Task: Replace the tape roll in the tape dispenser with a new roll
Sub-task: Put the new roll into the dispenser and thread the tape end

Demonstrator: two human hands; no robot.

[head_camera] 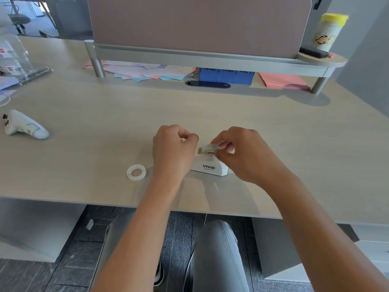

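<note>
A small white tape dispenser (210,167) marked VIVID stands on the desk between my hands. A whitish tape roll (207,149) sits in its top, and my right hand (242,152) pinches that roll with thumb and fingers. My left hand (173,148) rests curled against the dispenser's left end, fingers closed near the cutter side; what they pinch is hidden. A second pale tape ring (136,172) lies flat on the desk to the left of my left hand, apart from it.
A white handheld controller (25,126) lies at the far left. A clear acrylic holder (19,60) stands at the back left. A raised shelf (210,57) crosses the back, with coloured papers (147,72) and a blue box (226,75) beneath it. The desk edge (126,204) runs close below my forearms.
</note>
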